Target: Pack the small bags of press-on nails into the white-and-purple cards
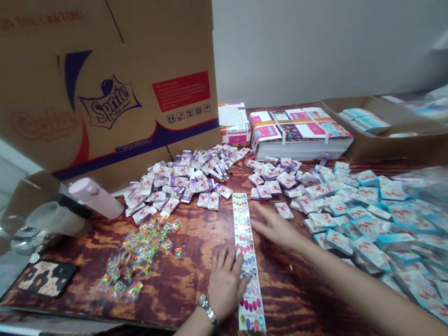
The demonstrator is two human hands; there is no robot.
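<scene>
A long white strip (246,257) printed with rows of colourful nail-like ovals lies lengthwise on the dark reddish wooden table. My left hand (225,283), with a metal watch (207,310) on the wrist, rests flat at the strip's lower left side, fingers stretched out and thumb over its edge. On the other side, my right hand (275,227) is beside the strip's upper part, fingers extended and a little blurred; whether they touch it I cannot tell. Close to that hand lies one small white-and-purple box (284,210).
Purple-edged boxes (181,177) are heaped behind; blue-edged boxes (365,214) cover the right. Small colourful plastic packets (143,250), a phone (47,277) and a pink bottle (96,198) are left. A large carton (108,67), a strapped bundle (300,131) and an open carton (405,143) stand behind.
</scene>
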